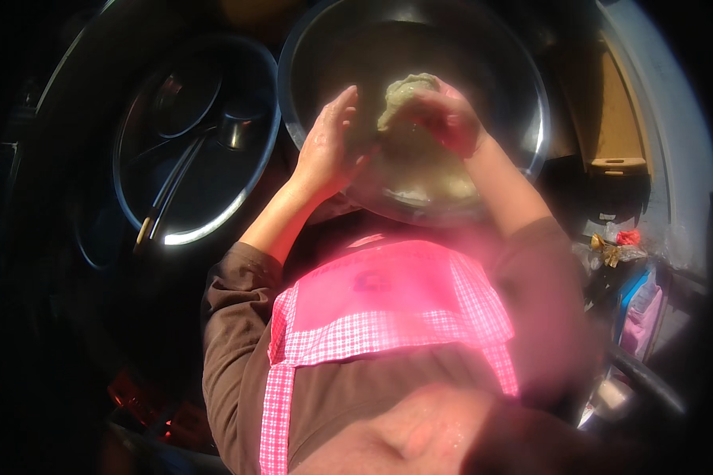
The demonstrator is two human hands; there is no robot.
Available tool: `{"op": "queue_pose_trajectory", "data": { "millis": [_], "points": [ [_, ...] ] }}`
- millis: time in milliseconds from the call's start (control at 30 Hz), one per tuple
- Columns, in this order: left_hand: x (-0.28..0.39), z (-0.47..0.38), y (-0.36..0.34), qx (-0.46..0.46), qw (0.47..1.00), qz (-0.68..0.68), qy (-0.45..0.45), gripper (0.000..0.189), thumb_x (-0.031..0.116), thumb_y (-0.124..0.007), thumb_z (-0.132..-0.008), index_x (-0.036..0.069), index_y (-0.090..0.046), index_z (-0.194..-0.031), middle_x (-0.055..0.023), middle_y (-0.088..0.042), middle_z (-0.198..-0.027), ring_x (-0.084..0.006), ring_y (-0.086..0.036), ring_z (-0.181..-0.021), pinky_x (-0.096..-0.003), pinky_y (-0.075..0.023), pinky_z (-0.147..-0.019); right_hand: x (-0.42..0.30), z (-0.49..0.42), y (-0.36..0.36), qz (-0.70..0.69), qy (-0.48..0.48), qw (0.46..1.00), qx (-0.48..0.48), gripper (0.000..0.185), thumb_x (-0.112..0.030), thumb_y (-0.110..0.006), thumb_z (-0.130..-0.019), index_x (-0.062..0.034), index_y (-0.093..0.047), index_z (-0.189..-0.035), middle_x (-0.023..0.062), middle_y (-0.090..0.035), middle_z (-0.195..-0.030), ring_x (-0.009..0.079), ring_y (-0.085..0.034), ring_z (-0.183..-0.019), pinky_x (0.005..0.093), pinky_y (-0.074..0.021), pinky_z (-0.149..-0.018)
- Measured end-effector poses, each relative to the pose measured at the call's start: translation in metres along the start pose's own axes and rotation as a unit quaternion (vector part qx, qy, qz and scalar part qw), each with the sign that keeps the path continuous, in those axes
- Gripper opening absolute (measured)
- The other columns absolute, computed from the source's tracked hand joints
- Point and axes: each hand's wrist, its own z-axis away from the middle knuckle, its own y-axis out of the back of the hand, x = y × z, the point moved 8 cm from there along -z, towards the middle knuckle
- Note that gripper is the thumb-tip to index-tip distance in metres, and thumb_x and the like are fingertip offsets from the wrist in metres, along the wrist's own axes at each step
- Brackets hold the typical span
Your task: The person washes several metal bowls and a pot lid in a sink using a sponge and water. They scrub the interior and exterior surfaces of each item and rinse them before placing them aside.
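Observation:
A wide metal basin (520,101) lies before me, with cloudy pale liquid (413,172) in it. Over it, my right hand (448,116) grips a wet, pale yellow-green lump (405,92) with a ruffled edge; whether it is dough or another soft material I cannot tell. My left hand (333,139) hangs above the basin's left side, palm facing the lump, fingers extended and holding nothing. A gap separates it from the lump. Both hands look wet.
To the left, a second metal basin (196,237) holds a round pan (187,104), a small metal cup (234,130) and long-handled utensils (175,184) resting over its rim. A wooden board (615,113) stands at right, above plastic bags (621,246) and a blue-edged container (639,309).

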Motion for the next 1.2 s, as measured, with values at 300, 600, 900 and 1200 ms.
{"op": "queue_pose_trajectory", "data": {
  "millis": [300, 600, 900, 1200],
  "points": [
    [-0.132, -0.056, -0.085, -0.133, 0.898, 0.105, 0.406, 0.029, 0.016, -0.057, -0.091, 0.006, -0.057, -0.118, -0.0078, -0.064, -0.086, -0.0148, -0.06, -0.069, -0.0294, -0.0449, -0.053, 0.014, -0.015, 0.072, -0.124, 0.028, 0.97, 0.206, 0.031, -0.014, -0.054, -0.085, -0.0062, -0.056, -0.115, 0.0099, -0.061, -0.111, 0.022, -0.058, -0.099, 0.0375, -0.0494, -0.086],
    [-0.014, -0.064, -0.131, -0.01, 0.998, -0.031, 0.058, 0.024, 0.023, -0.066, -0.078, 0.005, -0.06, -0.093, -0.0157, -0.06, -0.096, -0.0346, -0.06, -0.091, -0.0386, -0.0492, -0.079, 0.063, -0.041, 0.101, -0.025, -0.063, 0.938, 0.339, 0.029, -0.026, -0.046, -0.095, -0.0041, -0.058, -0.108, 0.0107, -0.06, -0.108, 0.0238, -0.057, -0.099, 0.0374, -0.0469, -0.088],
    [-0.057, -0.097, -0.128, 0.059, 0.99, -0.078, 0.1, 0.031, 0.034, -0.055, -0.092, 0.003, -0.057, -0.094, -0.0245, -0.064, -0.094, -0.0435, -0.06, -0.089, -0.0463, -0.048, -0.074, 0.097, -0.072, 0.119, -0.186, -0.059, 0.969, 0.153, 0.036, -0.031, -0.033, -0.097, -0.0065, -0.06, -0.097, 0.0121, -0.061, -0.1, 0.0269, -0.057, -0.091, 0.0395, -0.046, -0.083],
    [-0.161, -0.098, -0.126, -0.112, 0.944, -0.207, 0.231, 0.034, 0.031, -0.049, -0.095, 0.004, -0.063, -0.11, -0.0237, -0.062, -0.113, -0.0402, -0.06, -0.103, -0.0451, -0.0469, -0.088, 0.054, -0.041, 0.129, 0.104, -0.074, 0.964, 0.233, 0.047, -0.042, -0.058, -0.095, -0.0012, -0.061, -0.117, 0.0043, -0.064, -0.097, 0.0118, -0.057, -0.095, 0.029, -0.0449, -0.085]
  ]
}}
